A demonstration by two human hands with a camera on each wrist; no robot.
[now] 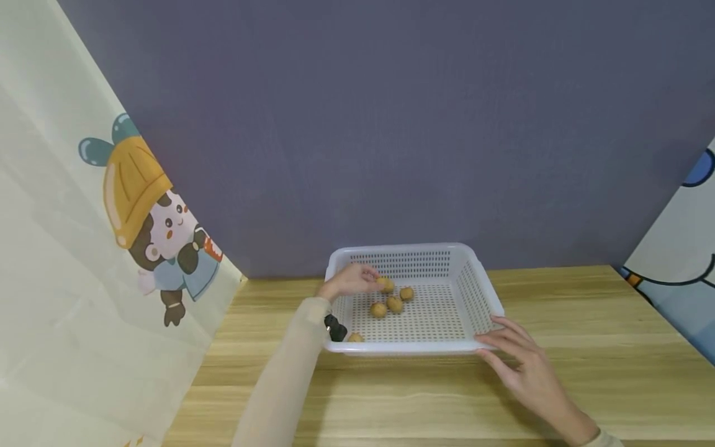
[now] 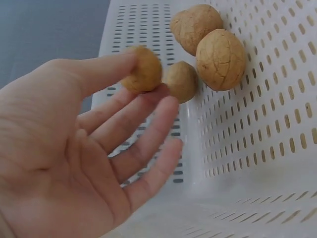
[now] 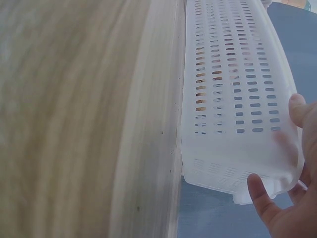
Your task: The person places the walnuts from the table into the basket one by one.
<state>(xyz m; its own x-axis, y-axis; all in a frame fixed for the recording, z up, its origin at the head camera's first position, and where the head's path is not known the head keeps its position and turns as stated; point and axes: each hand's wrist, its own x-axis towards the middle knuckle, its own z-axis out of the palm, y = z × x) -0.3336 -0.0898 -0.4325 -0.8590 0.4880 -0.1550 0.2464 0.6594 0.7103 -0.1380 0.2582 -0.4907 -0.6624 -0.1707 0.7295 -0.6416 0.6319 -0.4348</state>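
Note:
A white perforated plastic basket (image 1: 404, 346) holds several tan walnuts (image 1: 394, 304). My left hand (image 1: 353, 279) reaches over its left side and pinches one walnut (image 2: 143, 69) between thumb and forefinger; the other fingers are spread, loosely bent. Just beyond the held walnut sits another walnut (image 2: 182, 82), and two larger-looking walnuts (image 2: 221, 59) lie close by. One more walnut (image 1: 355, 338) is in the front left corner, partly hidden by the rim. At the front right corner my right hand (image 1: 522, 366) grips the basket's rim, thumb outside, with a fingertip showing faintly through the wall (image 3: 237, 148).
The basket stands on a wood-grain table (image 1: 424, 397), near a dark grey-blue upright surface (image 1: 391, 136). To the left hangs a pale sheet with a cartoon figure (image 1: 162, 230). A small black object (image 1: 335, 328) shows beside the left wrist.

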